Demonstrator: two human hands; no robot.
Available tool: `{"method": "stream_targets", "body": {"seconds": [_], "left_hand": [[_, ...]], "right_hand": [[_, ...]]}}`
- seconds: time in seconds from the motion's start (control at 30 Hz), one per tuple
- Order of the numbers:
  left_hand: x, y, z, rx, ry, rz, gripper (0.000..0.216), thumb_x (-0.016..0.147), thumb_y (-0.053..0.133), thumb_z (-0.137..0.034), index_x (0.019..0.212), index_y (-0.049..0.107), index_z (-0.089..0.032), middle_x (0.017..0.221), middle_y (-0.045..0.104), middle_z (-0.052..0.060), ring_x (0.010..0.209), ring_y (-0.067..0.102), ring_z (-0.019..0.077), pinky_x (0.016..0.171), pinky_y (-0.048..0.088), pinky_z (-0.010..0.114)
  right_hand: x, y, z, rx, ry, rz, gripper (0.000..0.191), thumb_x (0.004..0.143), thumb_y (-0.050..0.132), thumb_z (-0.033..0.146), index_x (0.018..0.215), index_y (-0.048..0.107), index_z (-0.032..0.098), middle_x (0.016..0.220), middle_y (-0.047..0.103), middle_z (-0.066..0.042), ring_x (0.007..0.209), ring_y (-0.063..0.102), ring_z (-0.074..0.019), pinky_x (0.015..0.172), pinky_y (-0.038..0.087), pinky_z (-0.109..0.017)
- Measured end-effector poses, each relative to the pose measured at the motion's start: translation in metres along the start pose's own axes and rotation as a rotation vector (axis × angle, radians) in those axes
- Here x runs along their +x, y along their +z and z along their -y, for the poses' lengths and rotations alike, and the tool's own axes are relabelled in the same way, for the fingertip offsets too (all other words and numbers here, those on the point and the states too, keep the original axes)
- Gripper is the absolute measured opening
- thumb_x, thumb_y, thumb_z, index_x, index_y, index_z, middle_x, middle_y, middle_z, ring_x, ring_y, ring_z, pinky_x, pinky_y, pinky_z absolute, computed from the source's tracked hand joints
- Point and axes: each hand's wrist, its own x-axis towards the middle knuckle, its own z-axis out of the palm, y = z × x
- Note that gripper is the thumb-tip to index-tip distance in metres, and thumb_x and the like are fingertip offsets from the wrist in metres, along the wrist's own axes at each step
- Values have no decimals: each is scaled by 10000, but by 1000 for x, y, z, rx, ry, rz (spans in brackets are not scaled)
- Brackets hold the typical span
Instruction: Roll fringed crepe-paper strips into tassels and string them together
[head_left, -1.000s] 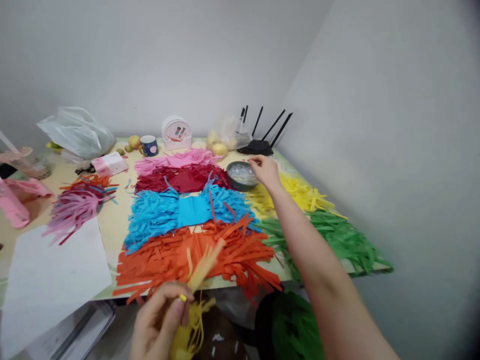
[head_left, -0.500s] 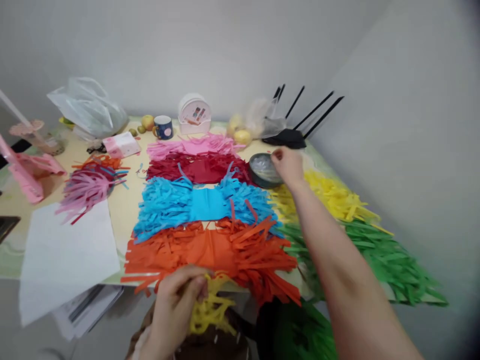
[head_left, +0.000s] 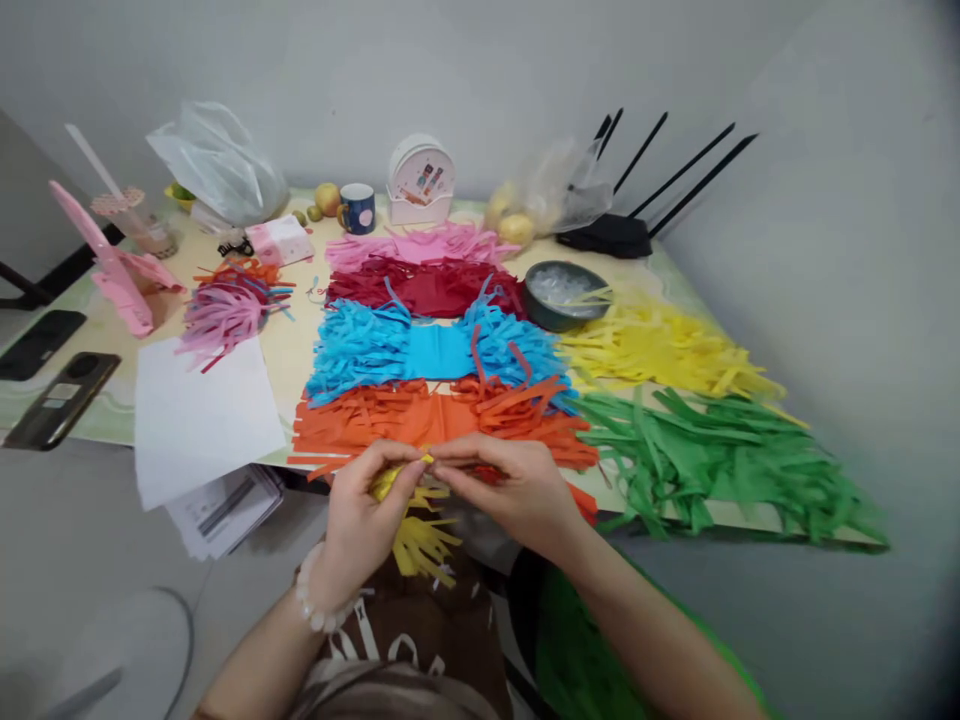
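My left hand [head_left: 367, 510] is closed on a bundle of yellow fringed paper [head_left: 420, 535], whose strips hang down over my lap. My right hand [head_left: 510, 490] meets it from the right, its fingertips pinching the top of the same bundle at the table's near edge. Just beyond my hands lies orange fringed paper [head_left: 420, 420], then blue fringed paper [head_left: 427, 350], dark red fringed paper [head_left: 427, 290] and pink fringed paper [head_left: 420, 245]. A grey bowl [head_left: 566, 295] with something pale in it stands behind the yellow paper pile [head_left: 660, 345].
Green fringed paper [head_left: 712, 450] covers the right of the table. White sheets [head_left: 199, 420], a pink and orange strip bundle [head_left: 229, 300], a remote [head_left: 64, 395] and a phone [head_left: 37, 340] lie left. A mug [head_left: 358, 208], fruit, plastic bags and a router [head_left: 611, 235] line the back.
My right hand has come back from the grey bowl to the yellow bundle in my left hand. The view has tilted down and nearer.
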Motion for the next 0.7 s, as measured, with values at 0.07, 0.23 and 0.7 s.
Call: {"method": "stream_targets", "body": {"seconds": [0.07,0.23,0.7], "left_hand": [[-5,-6,-3,49,61,9,102,885,645,-239,835,697,-167,757,726,28,683,670,132,654,526,214],[-17,-17,-8,147,206,-2,98,904,616,-216,844,680,-175,777,732,32,692,671,135,657,519,224],[-32,-25,-6,297,317,81,99,940,573,-186,887,657,-182,804,711,25,743,666,139,712,507,233]], "right_hand": [[-4,4,4,85,84,-4,108,842,718,267,924,754,206,831,794,-35,746,770,-180,687,634,-239],[-14,15,11,273,169,0,172,816,753,343,875,734,182,799,773,-48,714,750,-172,636,622,-237],[-29,41,5,520,274,-14,272,839,731,432,836,655,171,643,701,-13,528,653,-122,507,569,-224]]}}
